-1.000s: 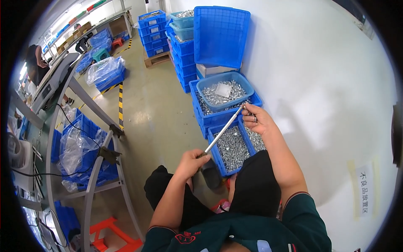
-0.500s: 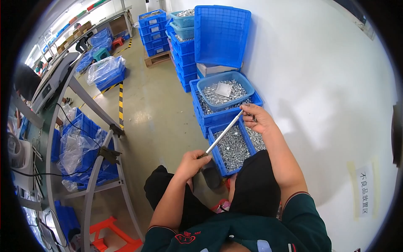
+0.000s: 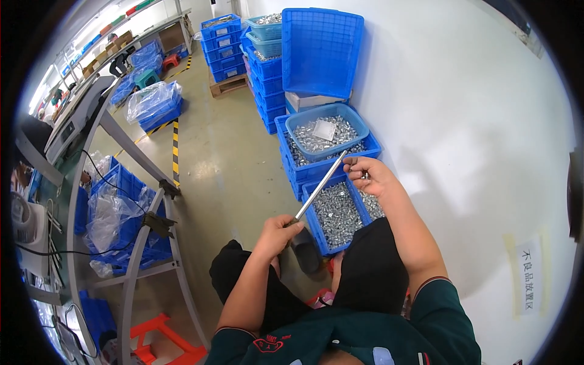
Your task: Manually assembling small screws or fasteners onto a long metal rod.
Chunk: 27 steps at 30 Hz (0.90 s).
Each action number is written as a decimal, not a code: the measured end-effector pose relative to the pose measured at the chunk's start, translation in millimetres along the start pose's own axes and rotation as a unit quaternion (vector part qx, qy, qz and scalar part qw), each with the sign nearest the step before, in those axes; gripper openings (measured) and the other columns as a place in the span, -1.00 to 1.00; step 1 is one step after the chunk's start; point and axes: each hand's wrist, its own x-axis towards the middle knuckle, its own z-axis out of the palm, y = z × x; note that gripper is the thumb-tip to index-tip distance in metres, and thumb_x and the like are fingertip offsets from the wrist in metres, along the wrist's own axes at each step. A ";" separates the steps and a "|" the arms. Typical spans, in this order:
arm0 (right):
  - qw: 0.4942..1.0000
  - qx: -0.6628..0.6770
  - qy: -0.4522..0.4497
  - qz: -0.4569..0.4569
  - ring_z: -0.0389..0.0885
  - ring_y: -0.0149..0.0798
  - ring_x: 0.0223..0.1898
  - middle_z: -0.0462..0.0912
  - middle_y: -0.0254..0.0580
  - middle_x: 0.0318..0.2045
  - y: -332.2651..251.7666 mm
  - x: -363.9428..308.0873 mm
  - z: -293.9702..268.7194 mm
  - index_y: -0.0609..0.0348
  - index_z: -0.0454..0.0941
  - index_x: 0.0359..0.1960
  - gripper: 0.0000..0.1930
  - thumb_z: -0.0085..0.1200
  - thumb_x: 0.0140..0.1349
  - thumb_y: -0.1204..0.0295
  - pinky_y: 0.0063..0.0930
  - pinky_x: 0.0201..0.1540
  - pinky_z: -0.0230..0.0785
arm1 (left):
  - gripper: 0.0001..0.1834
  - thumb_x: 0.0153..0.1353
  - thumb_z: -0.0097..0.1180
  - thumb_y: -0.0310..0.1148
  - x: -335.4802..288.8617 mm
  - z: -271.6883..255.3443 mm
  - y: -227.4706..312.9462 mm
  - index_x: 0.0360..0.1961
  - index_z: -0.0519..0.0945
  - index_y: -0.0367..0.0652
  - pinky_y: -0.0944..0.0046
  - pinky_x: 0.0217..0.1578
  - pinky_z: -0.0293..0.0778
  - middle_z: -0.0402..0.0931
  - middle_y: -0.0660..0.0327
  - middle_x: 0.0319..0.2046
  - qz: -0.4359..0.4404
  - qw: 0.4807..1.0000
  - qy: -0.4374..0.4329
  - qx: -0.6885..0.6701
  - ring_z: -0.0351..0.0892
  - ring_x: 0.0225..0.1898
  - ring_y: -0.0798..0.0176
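Note:
My left hand [image 3: 277, 234] is wrapped round the near end of a slim silver metal rod [image 3: 319, 190], which slants up and away to the right. Beside the rod's far tip, my right hand [image 3: 370, 176] has its fingers curled in. Something small and shiny shows between them, seemingly a metal part, its shape too small to make out. Below both hands, small silver metal parts [image 3: 337, 219] fill a blue bin [image 3: 312, 225] near my knees. More such parts lie in the neighbouring compartment, partly hidden by my right leg and forearm.
Behind the bin, a light-blue basket [image 3: 313, 156] of metal parts rests on a larger blue crate [image 3: 294, 176]. Stacked blue crates [image 3: 266, 88] stand farther back. A white wall [image 3: 462, 152] closes the right side; a metal-framed workbench [image 3: 125, 146] runs along the left.
My right hand has shifted slightly left and down, and its fingers now sit a little off the rod's tip. The rod stands a bit steeper, still in my left hand.

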 end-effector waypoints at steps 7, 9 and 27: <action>0.998 0.005 0.032 -0.050 0.26 -0.62 -0.68 0.47 -0.23 -0.46 -0.8 2.8 -1.2 0.26 0.43 -0.34 -0.85 0.04 0.19 0.41 -0.85 -0.82 -0.04 | -0.79 0.08 0.16 -0.30 -3.8 -1.1 5.7 -0.46 0.55 -0.27 0.44 -0.65 0.12 0.30 0.40 -0.70 -0.006 1.000 -0.012 0.025 0.22 -0.66 0.52; 0.998 0.008 0.035 -0.056 0.24 -0.61 -0.68 0.47 -0.25 -0.47 -1.5 5.9 -10.4 0.24 0.43 -0.34 -0.82 0.06 0.18 0.36 -0.83 -0.82 -0.05 | -0.79 0.08 0.16 -0.30 -3.8 0.4 6.7 -0.45 0.55 -0.27 0.43 -0.64 0.14 0.30 0.40 -0.70 -0.003 0.999 -0.016 0.038 0.23 -0.65 0.51; 0.995 0.027 0.005 -0.096 0.24 -0.60 -0.68 0.55 -0.18 -0.32 1.3 -0.9 8.7 0.23 0.44 -0.24 -0.85 0.01 0.15 0.49 -0.78 -0.80 0.00 | -0.78 0.09 0.16 -0.28 -5.2 0.2 2.8 -0.45 0.55 -0.26 0.44 -0.62 0.16 0.32 0.39 -0.67 -0.008 0.999 -0.025 0.023 0.24 -0.63 0.51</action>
